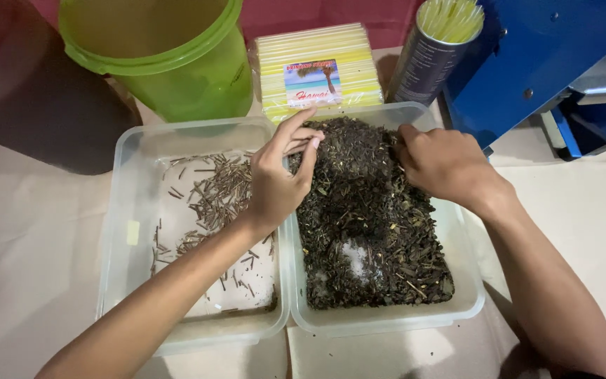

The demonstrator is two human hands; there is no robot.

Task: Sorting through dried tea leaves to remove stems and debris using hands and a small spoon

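Observation:
Two clear plastic tubs sit side by side. The right tub (468, 298) is full of dark dried tea leaves (366, 210). In the left tub (124, 203) lie scattered thin brown stems (215, 200). My left hand (278, 179) hovers over the wall between the tubs, its thumb and fingers pinched together at the leaf pile's far-left edge; whether a stem is between them is too small to tell. My right hand (443, 165) rests palm down on the far right of the leaves, with its fingertips dug into the pile.
A green plastic bucket (170, 63) stands behind the left tub. A wrapped pack of yellow drinking straws (317, 67) and a dark can of straws (433, 56) stand behind the right tub. A blue machine (548, 63) is at the far right. Pale cloth covers the table.

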